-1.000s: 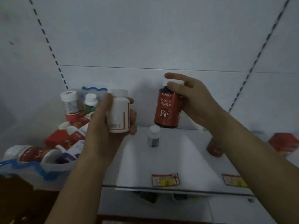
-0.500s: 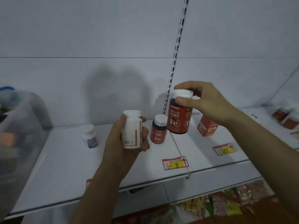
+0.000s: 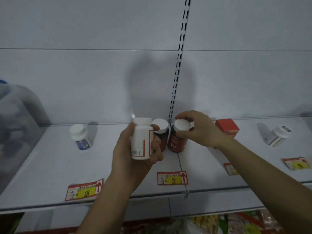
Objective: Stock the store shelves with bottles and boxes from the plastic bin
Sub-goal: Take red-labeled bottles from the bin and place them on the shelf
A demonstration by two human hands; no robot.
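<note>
My left hand (image 3: 135, 154) grips a white bottle (image 3: 141, 139) with an orange stripe, held upright above the white shelf (image 3: 42, 166). My right hand (image 3: 199, 129) holds the white cap of a red "Fe" bottle (image 3: 177, 142), whose base is at the shelf surface, right beside a second red bottle (image 3: 161, 132) with a white cap. The clear plastic bin (image 3: 15, 125) shows blurred at the far left.
A small white bottle with a blue label (image 3: 81, 137) stands on the shelf to the left. A red box (image 3: 227, 127) sits behind my right wrist, and a white bottle (image 3: 276, 135) stands farther right. Price tags (image 3: 172, 178) line the shelf's front edge. Packaged goods lie below.
My right hand has lowered the red "Fe" bottle down to the shelf next to the other red bottle. My left hand with the white bottle has come closer to the shelf.
</note>
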